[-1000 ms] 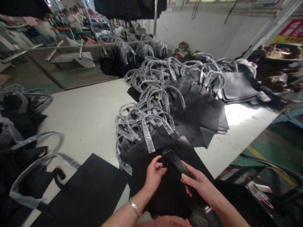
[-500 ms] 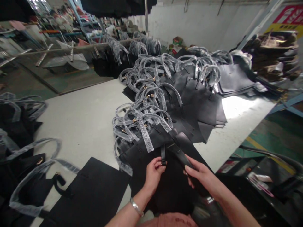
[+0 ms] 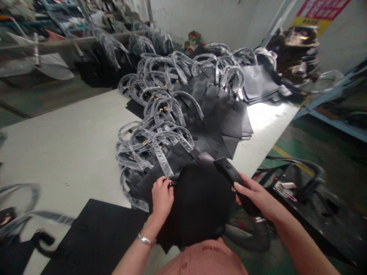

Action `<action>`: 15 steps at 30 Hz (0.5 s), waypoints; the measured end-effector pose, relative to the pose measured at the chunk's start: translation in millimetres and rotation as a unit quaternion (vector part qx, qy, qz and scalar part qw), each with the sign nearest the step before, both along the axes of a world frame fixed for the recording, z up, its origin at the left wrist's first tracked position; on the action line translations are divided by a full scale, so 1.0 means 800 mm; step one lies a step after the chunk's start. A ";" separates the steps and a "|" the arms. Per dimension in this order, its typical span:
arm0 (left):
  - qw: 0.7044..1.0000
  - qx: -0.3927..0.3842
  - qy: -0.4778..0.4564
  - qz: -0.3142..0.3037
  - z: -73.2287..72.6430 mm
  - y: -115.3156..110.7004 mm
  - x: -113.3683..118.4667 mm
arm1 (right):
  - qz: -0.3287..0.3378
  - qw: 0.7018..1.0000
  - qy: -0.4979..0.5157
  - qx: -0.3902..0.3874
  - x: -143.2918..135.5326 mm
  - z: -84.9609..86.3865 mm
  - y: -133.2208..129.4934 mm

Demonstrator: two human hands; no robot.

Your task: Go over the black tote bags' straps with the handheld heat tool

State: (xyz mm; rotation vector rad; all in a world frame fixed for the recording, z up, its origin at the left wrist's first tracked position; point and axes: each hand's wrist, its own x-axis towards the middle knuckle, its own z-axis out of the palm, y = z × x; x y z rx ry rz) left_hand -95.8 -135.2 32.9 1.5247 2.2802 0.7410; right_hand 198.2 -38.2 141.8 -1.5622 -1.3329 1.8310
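Observation:
Low in the middle of the head view lies a black bag [image 3: 203, 198], close against my body. My left hand [image 3: 163, 196] is closed at its left upper edge, with the fingers pinching a short black strap [image 3: 175, 179] of the bag. In my right hand [image 3: 254, 191] is a black nozzle [image 3: 228, 170], long and flat-ended, pointing up and to the left. Its lower end meets a silver ring and a thick dark hose [image 3: 259, 238]. The nozzle's tip is beside the bag's upper right edge; whether it touches is unclear.
Many black bags with plastic-wrapped handles [image 3: 163, 110] are piled along the white table [image 3: 71, 141]. Another black bag [image 3: 100, 229] lies at lower left. A dark case [image 3: 315, 206] stands at right by the table, with a hose [image 3: 301, 162] nearby. Blue shelving [image 3: 338, 122] stands farther right.
My left hand has moved left with the strap, and the bag's panel has shifted with it. The nozzle has come away from the strap to the right. The whole view has turned right.

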 end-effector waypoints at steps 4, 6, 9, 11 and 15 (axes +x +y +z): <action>0.993 -0.072 0.073 -0.057 -0.009 0.010 -0.021 | -0.105 0.992 -0.075 0.013 0.071 0.012 -0.003; 0.993 -0.087 0.062 -0.055 -0.011 0.012 -0.025 | -0.149 0.983 -0.103 0.020 0.099 0.004 -0.014; 0.987 -0.124 -0.087 -0.045 -0.005 0.012 -0.031 | -0.185 0.974 -0.130 0.007 0.127 -0.019 -0.034; 0.955 -0.136 -0.258 -0.059 0.010 0.012 -0.040 | -0.206 0.970 -0.129 -0.010 0.135 -0.034 -0.047; 0.889 -0.079 -0.451 -0.032 0.081 0.008 -0.062 | -0.238 0.965 -0.108 -0.034 0.130 -0.052 -0.062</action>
